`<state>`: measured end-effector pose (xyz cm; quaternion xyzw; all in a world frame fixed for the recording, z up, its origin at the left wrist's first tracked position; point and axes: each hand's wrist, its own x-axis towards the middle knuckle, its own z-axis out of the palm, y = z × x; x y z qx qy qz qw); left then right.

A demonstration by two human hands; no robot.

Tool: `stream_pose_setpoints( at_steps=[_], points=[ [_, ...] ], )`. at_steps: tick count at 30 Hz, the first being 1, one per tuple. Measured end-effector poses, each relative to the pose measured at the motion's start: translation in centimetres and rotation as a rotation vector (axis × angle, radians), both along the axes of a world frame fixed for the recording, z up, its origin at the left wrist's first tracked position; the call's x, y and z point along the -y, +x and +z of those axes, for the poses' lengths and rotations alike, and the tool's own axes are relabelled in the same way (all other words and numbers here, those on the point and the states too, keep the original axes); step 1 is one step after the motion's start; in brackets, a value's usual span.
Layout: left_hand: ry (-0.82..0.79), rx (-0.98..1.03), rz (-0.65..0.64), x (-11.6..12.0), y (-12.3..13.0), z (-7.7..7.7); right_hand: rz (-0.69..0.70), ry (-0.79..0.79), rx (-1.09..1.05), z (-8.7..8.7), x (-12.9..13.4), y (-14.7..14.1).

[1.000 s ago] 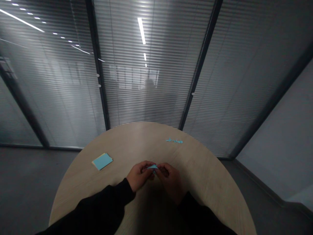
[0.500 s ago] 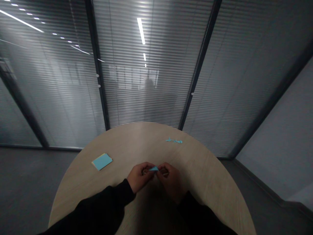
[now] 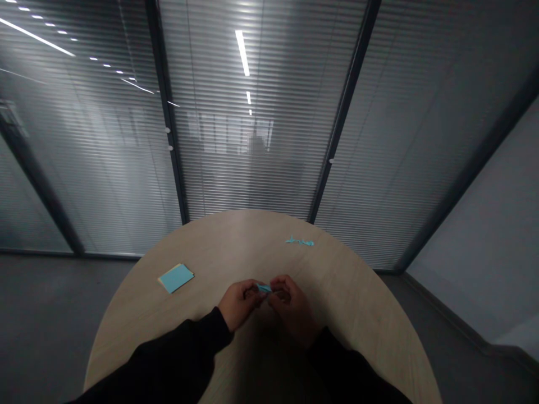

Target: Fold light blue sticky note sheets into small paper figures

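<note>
A small piece of folded blue paper (image 3: 264, 288) is held up between my two hands, above the near middle of the round table (image 3: 357, 314). My left hand (image 3: 239, 303) pinches its left end between thumb and fingers. At the right end, my right hand (image 3: 293, 307) has its thumb and curled fingertips closed on the paper. Fingers cover part of the paper, so its full folded shape is hidden.
A stack of blue and yellowish paper sheets (image 3: 177, 278) lies on the table's left side. Several small twisted blue paper bits (image 3: 300, 242) sit in a row toward the far right edge. Beyond the table stands a glass partition with blinds (image 3: 252, 185).
The folded paper has tilted, showing a thin, layered shape where a flat triangle faced up before. My right hand's fingers have lifted slightly; the left hand has barely moved.
</note>
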<state>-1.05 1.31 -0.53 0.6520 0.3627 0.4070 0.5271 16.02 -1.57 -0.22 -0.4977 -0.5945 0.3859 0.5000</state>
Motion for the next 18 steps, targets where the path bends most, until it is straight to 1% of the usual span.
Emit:
stream_pose_setpoints(
  at_steps=[3,8,14,18],
  points=[
    [0.012,-0.029,0.014,-0.2,-0.1,-0.3,0.081,-0.079,-0.111,0.3,0.0,0.2],
    [0.015,-0.083,0.014,-0.2,0.0,-0.5,0.100,-0.146,-0.176,0.9,0.1,0.4],
    [0.031,-0.130,0.002,-0.3,0.0,-0.5,0.104,-0.145,-0.132,1.1,0.2,0.2],
    [0.036,-0.132,-0.011,-0.1,-0.1,-0.1,0.091,-0.152,-0.124,1.3,0.3,0.3]
  ],
)
